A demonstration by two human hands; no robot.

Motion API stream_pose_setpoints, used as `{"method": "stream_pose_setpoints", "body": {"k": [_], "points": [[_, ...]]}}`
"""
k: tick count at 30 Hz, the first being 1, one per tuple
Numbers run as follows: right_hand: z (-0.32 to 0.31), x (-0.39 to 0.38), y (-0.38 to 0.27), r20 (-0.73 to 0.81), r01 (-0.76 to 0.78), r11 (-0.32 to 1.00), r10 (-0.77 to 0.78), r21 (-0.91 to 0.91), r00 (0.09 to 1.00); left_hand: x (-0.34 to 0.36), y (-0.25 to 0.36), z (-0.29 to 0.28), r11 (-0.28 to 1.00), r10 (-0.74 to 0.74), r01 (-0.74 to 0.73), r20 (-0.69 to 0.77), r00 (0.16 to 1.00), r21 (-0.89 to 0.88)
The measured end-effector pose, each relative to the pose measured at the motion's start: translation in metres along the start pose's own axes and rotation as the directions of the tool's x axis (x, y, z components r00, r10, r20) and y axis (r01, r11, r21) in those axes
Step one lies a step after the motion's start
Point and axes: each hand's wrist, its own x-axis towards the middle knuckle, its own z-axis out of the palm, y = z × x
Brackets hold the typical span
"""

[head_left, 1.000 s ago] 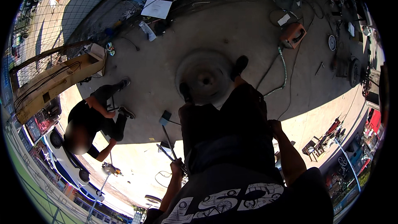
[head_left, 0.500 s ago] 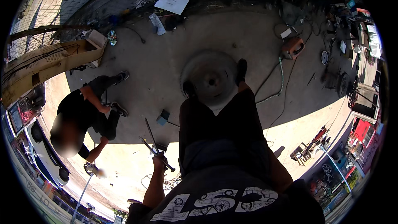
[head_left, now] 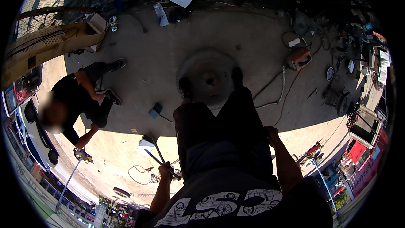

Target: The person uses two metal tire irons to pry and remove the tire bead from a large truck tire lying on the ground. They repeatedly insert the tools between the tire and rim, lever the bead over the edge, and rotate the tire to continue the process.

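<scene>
Much ground lies shaded; left hand clasps bars, grip of right hand unclear.

We are seeing a matt metal disc, metal-looking bars on its near left, a plastic-looking orange case to its right, and matt cloth trousers on its near side.

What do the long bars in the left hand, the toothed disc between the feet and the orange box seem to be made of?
Long bars: probably steel; slim, straight, dark, with a pale sheen along one.
Toothed disc: likely dull metal; grey, with a finely notched rim, though shade hides its finish.
Orange box: painted metal or plastic; its flat colour leaves this open.
</scene>
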Motion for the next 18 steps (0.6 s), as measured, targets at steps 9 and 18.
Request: {"method": "stream_pose_setpoints", "body": {"k": [9,18], "points": [[-0.151,0.041,-0.059,0.032,-0.205,0.938,0.205,0.28,0.978,-0.159,-0.06,0.183,0.921,0.204,-0.22,0.083,0.975,0.32],[-0.243,0.103,-0.083,0.041,-0.218,0.937,0.215,0.272,0.976,-0.175,-0.078,0.264,0.999,0.025,-0.025,0.019,1.0,-0.029]]}}
